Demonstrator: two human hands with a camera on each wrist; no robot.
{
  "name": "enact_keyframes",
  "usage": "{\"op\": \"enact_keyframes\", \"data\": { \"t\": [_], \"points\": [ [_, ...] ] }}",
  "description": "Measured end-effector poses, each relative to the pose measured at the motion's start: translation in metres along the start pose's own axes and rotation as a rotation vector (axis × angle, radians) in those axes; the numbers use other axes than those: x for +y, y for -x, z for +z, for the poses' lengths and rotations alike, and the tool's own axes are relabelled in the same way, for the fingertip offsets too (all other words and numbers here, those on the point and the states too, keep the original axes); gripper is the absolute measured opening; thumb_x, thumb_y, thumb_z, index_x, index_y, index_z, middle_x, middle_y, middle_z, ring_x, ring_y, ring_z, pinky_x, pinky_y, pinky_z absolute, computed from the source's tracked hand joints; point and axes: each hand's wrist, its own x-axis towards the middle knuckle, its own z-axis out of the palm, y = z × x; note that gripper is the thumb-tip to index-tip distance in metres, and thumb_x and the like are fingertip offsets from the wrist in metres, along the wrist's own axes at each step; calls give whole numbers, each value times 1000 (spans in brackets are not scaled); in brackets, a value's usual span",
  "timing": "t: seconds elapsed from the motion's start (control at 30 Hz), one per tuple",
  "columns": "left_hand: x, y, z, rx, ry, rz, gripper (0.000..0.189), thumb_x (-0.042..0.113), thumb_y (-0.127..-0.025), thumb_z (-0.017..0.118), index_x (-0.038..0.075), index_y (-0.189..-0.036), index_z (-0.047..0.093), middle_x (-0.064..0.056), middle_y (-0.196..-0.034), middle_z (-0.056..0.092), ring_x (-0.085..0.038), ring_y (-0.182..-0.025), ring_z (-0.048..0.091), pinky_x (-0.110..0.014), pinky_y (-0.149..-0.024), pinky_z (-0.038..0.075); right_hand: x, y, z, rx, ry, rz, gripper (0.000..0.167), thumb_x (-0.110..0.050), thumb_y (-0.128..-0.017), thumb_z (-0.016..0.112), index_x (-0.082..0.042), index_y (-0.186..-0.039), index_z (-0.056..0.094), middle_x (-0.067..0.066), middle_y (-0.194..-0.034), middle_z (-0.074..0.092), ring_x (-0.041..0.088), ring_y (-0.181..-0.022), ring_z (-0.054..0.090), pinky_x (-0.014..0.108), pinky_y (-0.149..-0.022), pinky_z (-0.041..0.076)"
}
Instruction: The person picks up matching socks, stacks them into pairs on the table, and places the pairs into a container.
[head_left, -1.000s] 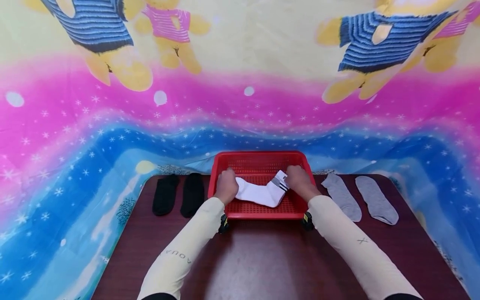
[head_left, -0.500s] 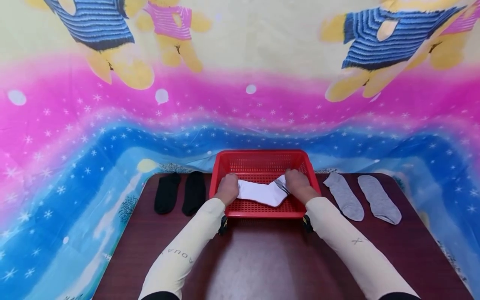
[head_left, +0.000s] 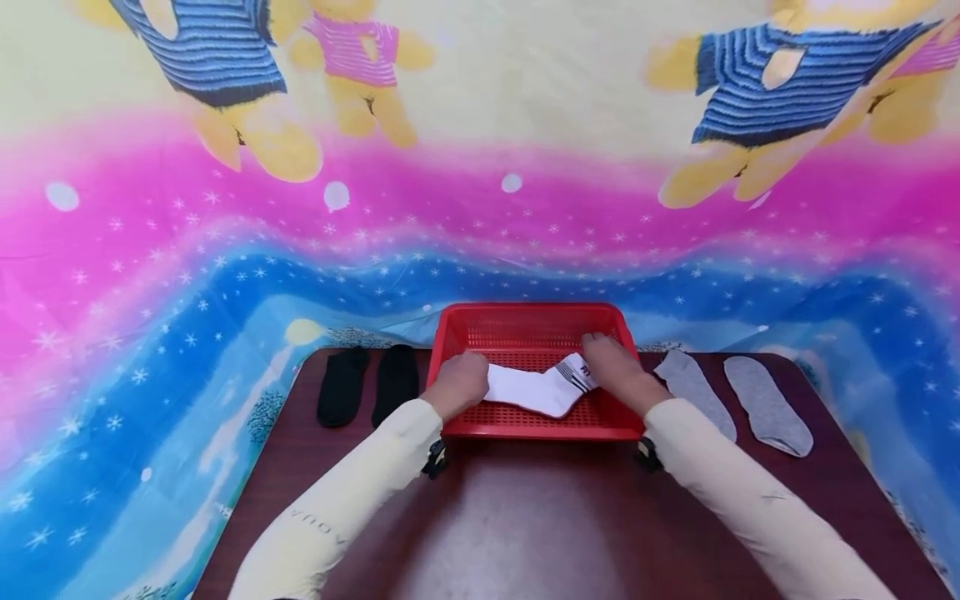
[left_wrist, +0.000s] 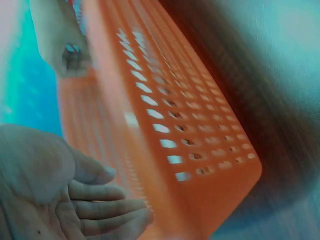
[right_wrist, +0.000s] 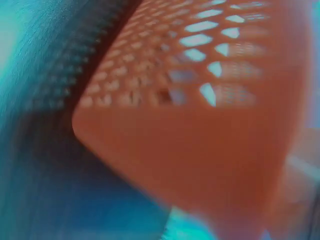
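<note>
A white ankle sock [head_left: 525, 390] with dark stripes and lettering at its cuff lies across the red plastic basket [head_left: 536, 431] in the head view. My left hand [head_left: 461, 382] is at the toe end, over the basket's left side. The left wrist view shows that hand [left_wrist: 75, 195] with fingers extended and slightly bent, nothing in them, beside the basket wall [left_wrist: 165, 110]. Beside the striped cuff is my right hand [head_left: 613, 367], its fingers loosely bent. In the right wrist view the basket wall [right_wrist: 175, 150] fills most of the picture, blurred.
Two black socks [head_left: 343, 387] lie side by side left of the basket. Two grey socks [head_left: 768, 406] lie to its right. All rest on a dark red-brown table [head_left: 540, 517]. A cartoon-printed cloth [head_left: 480, 192] hangs behind and around it.
Both hands have let go of the white sock, which now lies in the basket. The wrists and forearms have spread apart, and more of the cuff lettering shows.
</note>
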Motion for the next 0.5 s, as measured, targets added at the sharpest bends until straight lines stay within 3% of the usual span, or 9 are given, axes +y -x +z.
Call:
{"op": "enact_keyframes", "data": {
  "t": [0.1, 0.2, 0.3, 0.4, 0.5],
  "points": [
    [2, 22, -8, 70, -100, 80, 11, 13, -94, 68, 6, -102, 69, -7, -88, 70, -21, -81, 68, -35, -77, 55, 9, 16, -17, 106, -47, -64, 31, 1, -94, 64, 10, -123, 59, 25, -114, 64, 36, -105, 65, 48, -87, 58],
    [-4, 49, -8, 167, -213, 156, 32, 16, -98, 63, 1, -126, 64, -12, -117, 71, -29, -113, 66, -45, -99, 50, 17, 35, -30, 185, -109, -100, 25, -3, -94, 67, 6, -116, 61, 22, -111, 64, 34, -101, 63, 47, -83, 58],
    [-14, 76, -4, 238, -315, 236, 46, 12, -100, 61, -1, -144, 53, -16, -144, 60, -34, -141, 51, -51, -116, 40, 31, 56, -38, 232, -117, -129, 22, -6, -94, 67, 4, -113, 62, 19, -109, 63, 28, -91, 62, 43, -74, 56],
    [-25, 95, 4, 261, -333, 278, 57, 6, -97, 65, -1, -150, 47, -18, -154, 51, -35, -148, 43, -50, -118, 40, 49, 77, -39, 267, -94, -139, 20, -6, -93, 67, 2, -112, 63, 16, -107, 63, 26, -89, 62, 42, -70, 54],
    [-36, 106, 12, 279, -295, 304, 57, 9, -98, 66, 0, -151, 47, -18, -153, 51, -35, -146, 45, -48, -115, 43, 67, 95, -36, 298, -63, -147, 17, -6, -92, 69, -1, -108, 65, 14, -104, 64, 28, -90, 64, 45, -71, 55]
  ]
}}
